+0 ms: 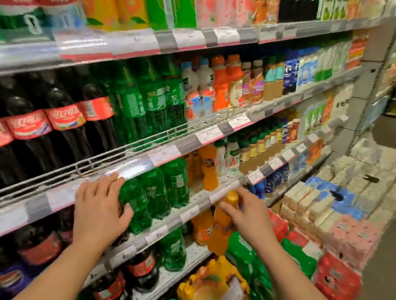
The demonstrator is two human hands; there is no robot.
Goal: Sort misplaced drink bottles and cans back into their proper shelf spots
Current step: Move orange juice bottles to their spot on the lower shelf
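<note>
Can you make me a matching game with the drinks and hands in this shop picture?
Things:
1. left hand
2. right hand
3. cola bottles
4. orange bottle

Places or states:
A. red labels, on the shelf above the hands
B. held near its yellow cap
C. touches a green bottle
D. grips the orange drink

Pairs: 1-C, 2-D, 3-A, 4-B

Head view: I look forward and down, close along the shelves (166, 151), angled rightward; no second view.
</note>
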